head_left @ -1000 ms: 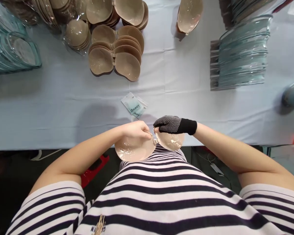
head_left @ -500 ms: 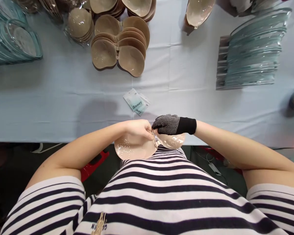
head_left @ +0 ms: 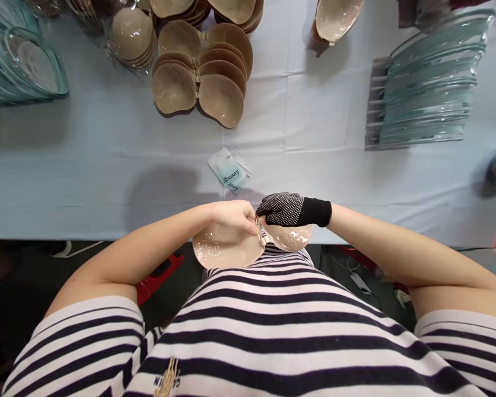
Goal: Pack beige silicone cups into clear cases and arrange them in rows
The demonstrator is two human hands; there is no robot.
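Change: our cups have barely shifted since a moment ago.
Left hand [head_left: 231,215]: fingers pinching left cup [head_left: 225,251].
Right hand [head_left: 283,209]: gloved fingers gripping right cup [head_left: 291,237] at the clasp [head_left: 261,232].

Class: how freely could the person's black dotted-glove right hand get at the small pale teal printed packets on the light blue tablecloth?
Probably yes: the teal packets lie just beyond the gloved right hand, nothing between, though it grips a beige cup.

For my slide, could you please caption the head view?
Bare left hand and gloved right hand hold two beige cups together at the table edge.
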